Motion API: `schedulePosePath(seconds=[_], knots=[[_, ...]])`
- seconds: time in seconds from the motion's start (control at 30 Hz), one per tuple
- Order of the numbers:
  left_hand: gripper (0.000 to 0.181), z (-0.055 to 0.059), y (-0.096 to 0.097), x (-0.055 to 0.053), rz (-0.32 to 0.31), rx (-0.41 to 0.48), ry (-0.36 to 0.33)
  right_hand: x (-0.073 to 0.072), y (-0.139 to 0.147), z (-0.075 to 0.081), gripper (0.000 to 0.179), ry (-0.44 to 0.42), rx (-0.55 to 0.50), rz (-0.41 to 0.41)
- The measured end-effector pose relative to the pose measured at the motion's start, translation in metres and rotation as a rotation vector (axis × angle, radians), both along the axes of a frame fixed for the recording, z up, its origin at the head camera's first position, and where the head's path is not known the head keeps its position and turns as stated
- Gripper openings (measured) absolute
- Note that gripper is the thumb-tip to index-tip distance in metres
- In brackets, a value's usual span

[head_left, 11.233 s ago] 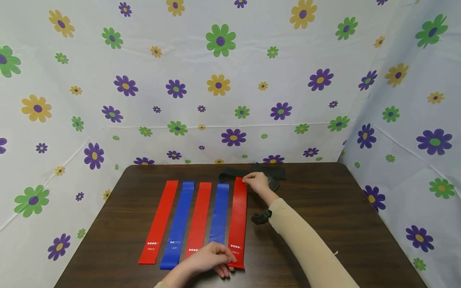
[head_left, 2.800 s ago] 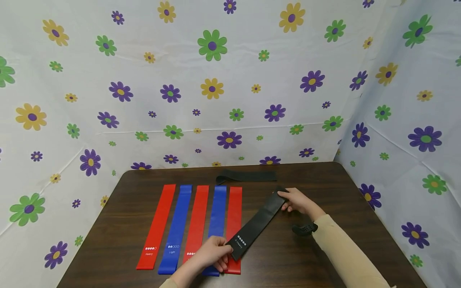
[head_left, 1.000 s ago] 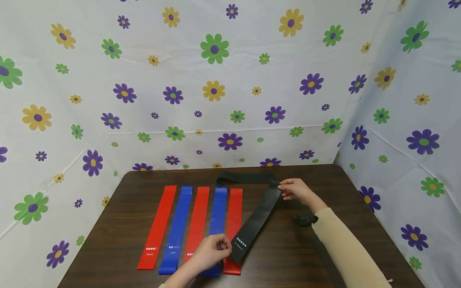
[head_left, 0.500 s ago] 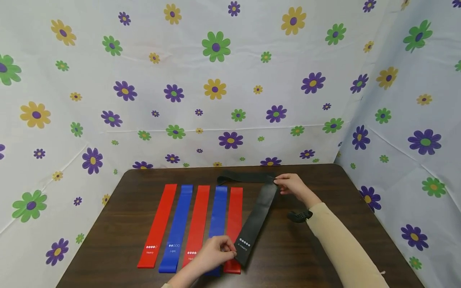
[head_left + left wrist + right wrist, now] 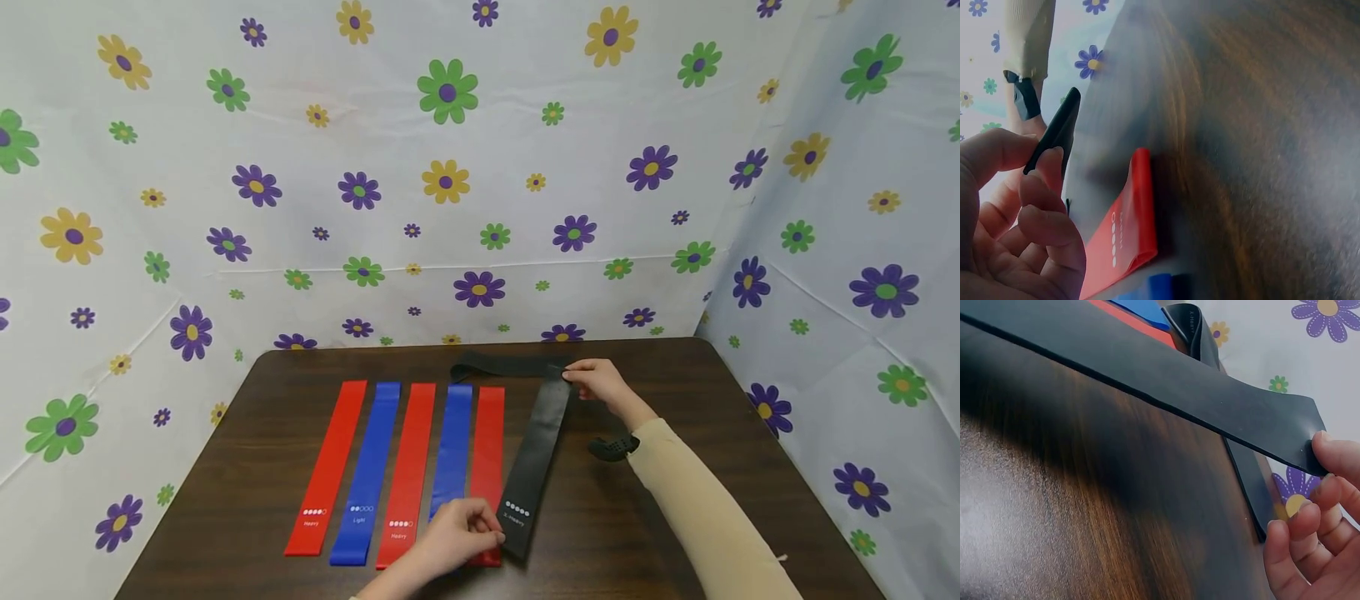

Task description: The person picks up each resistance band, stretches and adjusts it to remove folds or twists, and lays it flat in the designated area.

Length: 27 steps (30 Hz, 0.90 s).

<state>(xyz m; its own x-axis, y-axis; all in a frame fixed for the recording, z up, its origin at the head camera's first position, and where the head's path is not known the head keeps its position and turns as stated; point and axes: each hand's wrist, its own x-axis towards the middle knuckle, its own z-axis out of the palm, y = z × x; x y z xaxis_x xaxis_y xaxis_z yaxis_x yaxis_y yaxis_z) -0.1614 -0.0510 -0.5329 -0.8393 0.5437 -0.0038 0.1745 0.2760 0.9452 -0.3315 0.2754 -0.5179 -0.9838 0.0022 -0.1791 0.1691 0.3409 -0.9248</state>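
A black resistance band point(image 5: 536, 462) marked X-Heavy is stretched between both hands, just right of the row of bands. My left hand point(image 5: 461, 533) pinches its near corner between thumb and finger, over the lower end of a red band point(image 5: 488, 442). The far end is pinched by my right hand point(image 5: 600, 383), its other fingers loosely curled in the right wrist view. In the left wrist view the near end of the black band point(image 5: 1057, 134) stands above the table. Behind the far end lies a second black band point(image 5: 506, 365), partly covered.
Left of the held band, more flat bands lie side by side: a red band point(image 5: 327, 467), a blue band point(image 5: 367, 471), another red band point(image 5: 408, 471) and another blue band point(image 5: 452, 442). They rest on a dark wooden table point(image 5: 660, 500). Flowered cloth point(image 5: 315, 167) hangs behind and beside it.
The red band held earlier now lies at the row's right end. Since then the black band has been picked up, and its slant has lately turned more upright as the right hand moved left and away.
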Motion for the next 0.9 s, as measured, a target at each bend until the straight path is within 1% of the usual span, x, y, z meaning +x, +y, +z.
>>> schedulePosePath(seconds=[0.17,0.27,0.37,0.53,0.8,0.9], knots=[[0.008,0.000,0.002,0.003,0.003,0.009,-0.030,-0.003,-0.002,0.001,0.034,0.003,0.002,0.006],[0.008,0.000,0.003,0.004,0.003,0.017,-0.062,-0.005,-0.005,0.003,0.035,0.002,-0.004,0.005],[0.007,-0.001,0.004,0.005,-0.003,0.032,-0.076,-0.007,-0.008,0.003,0.034,-0.002,-0.006,0.003],[0.007,-0.002,0.005,0.007,-0.012,0.053,-0.087,-0.011,-0.012,0.004,0.032,-0.009,-0.010,0.004],[0.007,-0.004,0.007,0.011,-0.021,0.061,-0.115,-0.013,-0.019,0.005,0.031,-0.008,-0.002,0.006],[0.006,-0.005,0.009,0.012,-0.029,0.067,-0.116,-0.013,-0.022,0.006,0.031,-0.012,-0.006,0.004]])
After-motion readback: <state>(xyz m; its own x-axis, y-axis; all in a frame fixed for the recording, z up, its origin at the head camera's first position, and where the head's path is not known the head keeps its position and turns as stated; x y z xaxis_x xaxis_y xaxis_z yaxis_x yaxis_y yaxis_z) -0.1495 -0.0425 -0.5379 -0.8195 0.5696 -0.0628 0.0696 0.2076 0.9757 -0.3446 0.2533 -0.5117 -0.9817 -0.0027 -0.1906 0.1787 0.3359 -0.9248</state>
